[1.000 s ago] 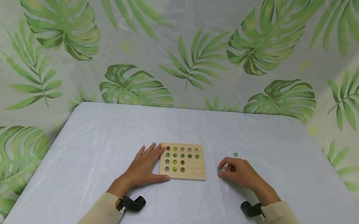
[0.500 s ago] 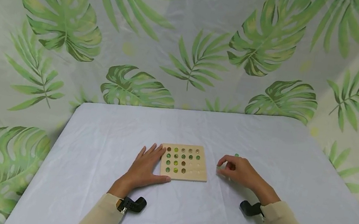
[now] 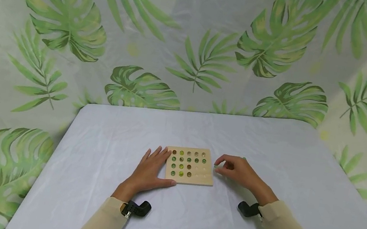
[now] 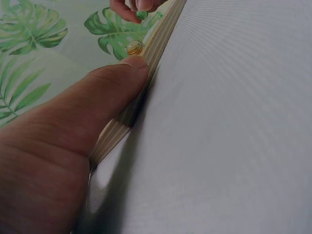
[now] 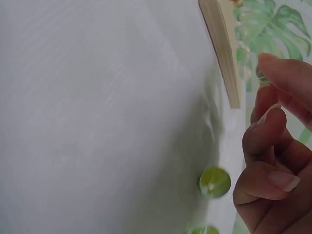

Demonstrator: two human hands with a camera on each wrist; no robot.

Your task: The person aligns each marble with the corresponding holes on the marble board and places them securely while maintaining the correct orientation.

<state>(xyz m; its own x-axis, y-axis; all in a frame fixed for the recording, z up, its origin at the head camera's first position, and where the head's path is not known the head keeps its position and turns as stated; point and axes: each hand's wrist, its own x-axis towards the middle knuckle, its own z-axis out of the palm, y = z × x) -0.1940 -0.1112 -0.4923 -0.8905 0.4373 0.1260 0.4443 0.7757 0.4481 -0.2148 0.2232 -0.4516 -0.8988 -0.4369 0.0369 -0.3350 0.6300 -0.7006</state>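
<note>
A light wooden board (image 3: 207,178) with rows of round hollows lies on the white table. Brown, yellow, clear and green glass marbles sit in most of its hollows; bare hollows show at the lower right. My left hand (image 3: 145,170) rests along the board's left side, fingers spread, with the thumb (image 4: 114,80) at the near edge. Just off the board's right edge, my right hand (image 3: 239,172) pinches a green marble (image 5: 262,75) between thumb and forefinger, above the table. The other fingers of that hand are curled.
In the right wrist view a yellow-green marble (image 5: 214,182) lies on the tablecloth below the right hand, with part of another marble (image 5: 204,230) at the lower border. A leaf-patterned cloth (image 3: 200,53) hangs behind the table (image 3: 120,128).
My right hand has moved left with the green marble, from the open tabletop to close beside the board's right edge. The left hand stays on the board.
</note>
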